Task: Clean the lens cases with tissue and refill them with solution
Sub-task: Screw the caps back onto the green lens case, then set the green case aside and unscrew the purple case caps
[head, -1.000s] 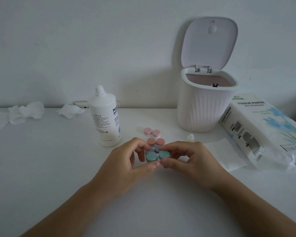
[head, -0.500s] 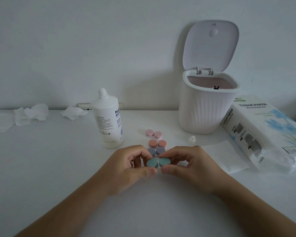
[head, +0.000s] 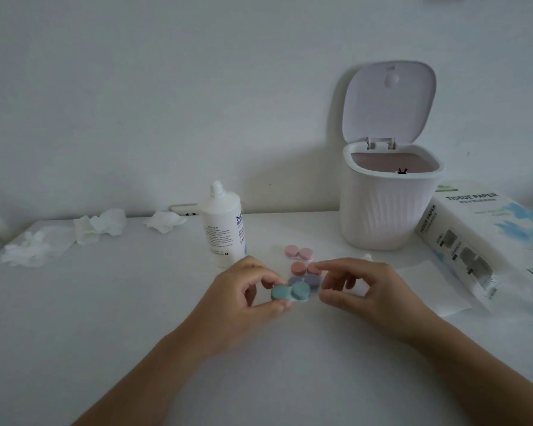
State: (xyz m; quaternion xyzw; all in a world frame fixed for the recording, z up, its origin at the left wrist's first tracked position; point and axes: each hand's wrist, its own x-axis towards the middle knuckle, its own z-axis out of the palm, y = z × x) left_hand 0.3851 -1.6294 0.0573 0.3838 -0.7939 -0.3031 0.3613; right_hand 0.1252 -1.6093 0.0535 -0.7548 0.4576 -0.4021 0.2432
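Since the earlier frames the right hand [head: 370, 290] has let go of the teal lens case [head: 290, 292] and drawn a little to the right; its fingers are loosely curled around nothing, just beside the case. Only the left hand [head: 243, 299] holds the case now, pinching its left cap between thumb and fingers at the middle of the frame, with the case low over the table [head: 105, 318].

Largest in view, the white table fills the lower half of the frame. At the upper right stands a white ribbed bin [head: 388, 207] with its lid tipped up against the wall. At the right edge lies a pack of tissue paper [head: 486, 241], and a flat tissue sheet [head: 428, 287] lies between it and the right hand. A white solution bottle [head: 223, 226] stands upright above the left hand, its cap off. Crumpled tissues [head: 99, 229] lie along the far edge at the left.

Three more lens cases sit in a column just above the teal one: a purple case [head: 305, 281], partly hidden, a salmon case [head: 303, 268], and a pink case [head: 298, 252] farthest back. A small white cap [head: 366, 257] peeks out above the right hand.
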